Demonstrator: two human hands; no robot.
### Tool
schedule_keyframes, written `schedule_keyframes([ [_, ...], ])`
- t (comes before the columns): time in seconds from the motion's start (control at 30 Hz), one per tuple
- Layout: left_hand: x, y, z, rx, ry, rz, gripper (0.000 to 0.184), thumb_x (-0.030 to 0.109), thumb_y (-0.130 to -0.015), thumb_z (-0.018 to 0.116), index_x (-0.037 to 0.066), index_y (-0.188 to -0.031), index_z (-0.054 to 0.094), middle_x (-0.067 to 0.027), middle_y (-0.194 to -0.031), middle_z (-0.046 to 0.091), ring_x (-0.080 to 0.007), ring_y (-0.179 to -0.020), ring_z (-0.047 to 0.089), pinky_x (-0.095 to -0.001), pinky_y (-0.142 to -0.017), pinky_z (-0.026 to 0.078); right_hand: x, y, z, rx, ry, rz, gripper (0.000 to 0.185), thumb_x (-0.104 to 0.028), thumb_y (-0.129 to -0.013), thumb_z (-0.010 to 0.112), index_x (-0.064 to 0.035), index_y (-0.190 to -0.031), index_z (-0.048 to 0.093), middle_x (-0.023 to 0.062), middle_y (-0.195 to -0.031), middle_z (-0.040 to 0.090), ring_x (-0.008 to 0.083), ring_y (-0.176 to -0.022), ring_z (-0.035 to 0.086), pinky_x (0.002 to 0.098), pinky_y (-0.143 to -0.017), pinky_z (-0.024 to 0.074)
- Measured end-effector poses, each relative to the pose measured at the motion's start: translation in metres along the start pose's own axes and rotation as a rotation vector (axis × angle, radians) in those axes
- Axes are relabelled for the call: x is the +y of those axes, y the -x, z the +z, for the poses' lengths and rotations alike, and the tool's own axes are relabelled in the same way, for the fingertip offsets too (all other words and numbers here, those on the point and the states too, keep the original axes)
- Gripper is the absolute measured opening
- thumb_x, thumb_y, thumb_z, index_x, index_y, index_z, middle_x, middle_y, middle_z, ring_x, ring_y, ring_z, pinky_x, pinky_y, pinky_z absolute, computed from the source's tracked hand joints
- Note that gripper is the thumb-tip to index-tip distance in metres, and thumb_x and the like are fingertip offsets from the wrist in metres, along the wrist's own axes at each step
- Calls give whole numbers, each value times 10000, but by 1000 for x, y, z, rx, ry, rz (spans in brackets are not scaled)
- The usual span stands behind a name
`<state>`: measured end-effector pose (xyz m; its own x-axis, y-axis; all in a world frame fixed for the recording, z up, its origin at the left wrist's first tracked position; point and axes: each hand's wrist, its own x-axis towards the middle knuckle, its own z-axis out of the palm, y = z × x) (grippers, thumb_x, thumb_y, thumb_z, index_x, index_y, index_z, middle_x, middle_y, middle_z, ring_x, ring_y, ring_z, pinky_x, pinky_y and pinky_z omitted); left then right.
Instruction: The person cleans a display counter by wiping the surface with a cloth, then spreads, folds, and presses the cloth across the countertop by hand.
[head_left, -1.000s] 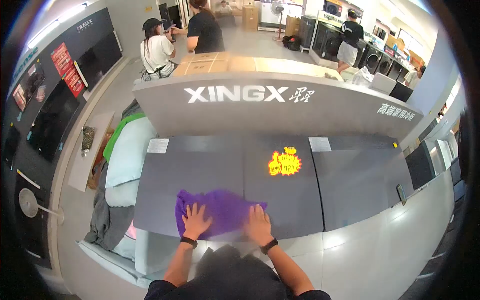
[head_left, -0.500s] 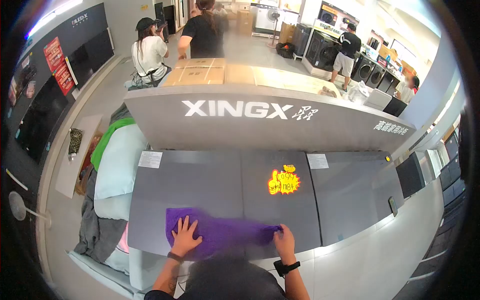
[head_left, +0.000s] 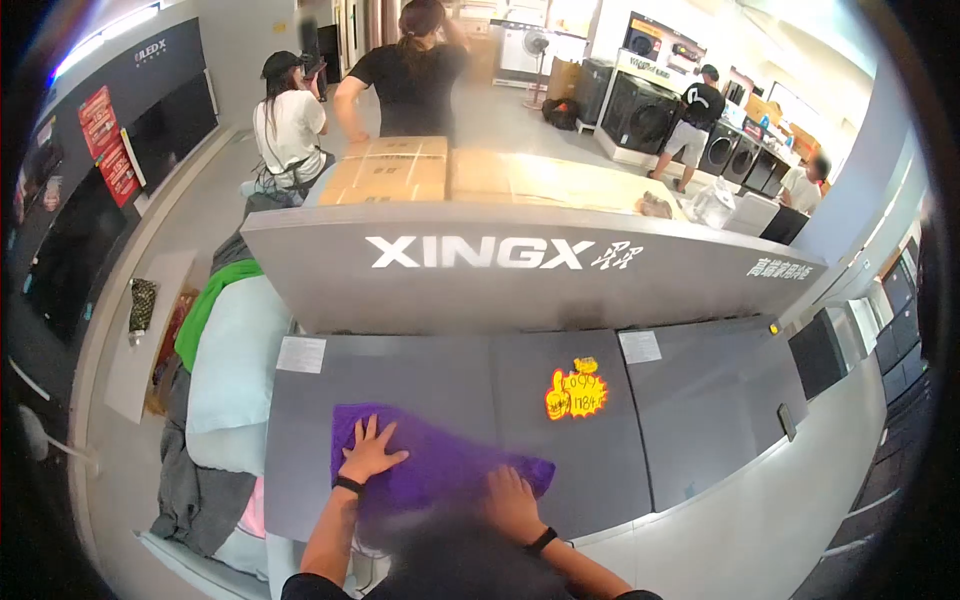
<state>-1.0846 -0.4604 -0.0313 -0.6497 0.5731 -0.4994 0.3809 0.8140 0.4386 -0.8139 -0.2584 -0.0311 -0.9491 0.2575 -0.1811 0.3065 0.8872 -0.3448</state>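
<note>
A purple cloth [head_left: 430, 455] lies spread on the dark grey top of a chest freezer [head_left: 400, 370], its right end narrowing to a corner. My left hand [head_left: 372, 450] rests on the cloth's left part, open with the fingers spread. Over toward the right end, my right hand [head_left: 514, 503] lies on the cloth with its fingers stretched out flat. The cloth's near edge is partly hidden by my blurred head. A yellow and red price tag [head_left: 578, 392] with handwritten figures is on the top, beyond my right hand.
Behind the top stands a grey XINGX board [head_left: 500, 290], with cardboard boxes [head_left: 390, 165] beyond it. Pale blue cushions [head_left: 235, 350] and grey cloth lie at left. A dark phone-like object [head_left: 786, 422] sits at the right edge. Several people are farther back.
My right hand has let go of the cloth's right corner and moved left, down onto the cloth. That end now lies flatter and wider. My left hand stays on the left part.
</note>
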Motion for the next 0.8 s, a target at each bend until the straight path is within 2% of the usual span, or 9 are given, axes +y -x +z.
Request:
schedule_keyframes([
  [0.07,-2,-6,-1,-21,-11,2,917,630,-774,700,319,-1541,305,-127,-1658,9,-431,-1500,-78,-836,-1005,150,11,-5,5,93,29,-24,615,-282,-896,578,-4,-1416,405,271,-1481,372,427,-1398,344,564,-1092,354],
  [0.17,-9,-31,-6,-66,-38,-14,1007,624,-748,726,342,-1566,211,-124,-1659,-53,-438,-1497,-103,-840,-997,145,24,-43,11,239,137,-71,690,-384,-900,605,9,-1432,410,283,-1463,395,453,-1381,349,570,-1095,330],
  [0.23,-4,-46,-21,-104,-75,-25,1061,654,-751,708,332,-1582,132,-129,-1655,-101,-450,-1488,-138,-831,-1009,140,25,-78,-1,178,86,-16,762,-451,-882,619,-11,-1460,389,298,-1492,350,464,-1407,305,595,-1116,282],
  [0.33,4,-69,-39,-80,-80,-32,1100,658,-722,725,331,-1584,124,-125,-1655,-112,-448,-1488,-141,-829,-1010,140,47,-127,3,197,20,-10,783,-466,-864,638,-44,-1473,386,298,-1504,335,459,-1415,293,591,-1131,258],
  [0.47,8,-74,-36,-40,-59,-44,1093,621,-721,736,312,-1585,142,-142,-1652,-113,-448,-1492,-121,-804,-1037,150,47,-138,-3,168,-29,17,741,-421,-860,651,-74,-1469,412,299,-1510,327,461,-1417,284,590,-1132,258],
  [0.53,7,-67,-26,-23,-50,-49,1065,593,-749,727,280,-1586,148,-153,-1653,-92,-465,-1491,-94,-768,-1070,167,38,-124,-2,160,-49,31,707,-395,-862,650,-87,-1460,431,295,-1506,335,464,-1411,293,590,-1126,269],
  [0.67,-18,-30,43,56,-100,41,987,534,-784,714,295,-1574,175,-135,-1654,-50,-467,-1490,-60,-800,-997,270,33,-70,22,310,19,-52,649,-360,-869,642,-103,-1438,466,286,-1453,395,463,-1358,358,598,-1087,317],
  [0.73,-6,33,50,1,-108,25,985,549,-792,704,301,-1576,161,-139,-1653,-61,-469,-1489,-64,-806,-997,261,33,-27,24,160,-61,-26,673,-350,-889,636,-116,-1476,403,303,-1516,319,467,-1429,280,623,-1111,284],
  [0.8,-8,81,65,-62,-97,-13,973,549,-801,701,301,-1574,166,-145,-1651,-64,-485,-1482,-63,-821,-982,257,22,12,3,58,-260,-1,654,-318,-887,651,-58,-1443,423,308,-1504,331,480,-1406,303,599,-1105,308],
])
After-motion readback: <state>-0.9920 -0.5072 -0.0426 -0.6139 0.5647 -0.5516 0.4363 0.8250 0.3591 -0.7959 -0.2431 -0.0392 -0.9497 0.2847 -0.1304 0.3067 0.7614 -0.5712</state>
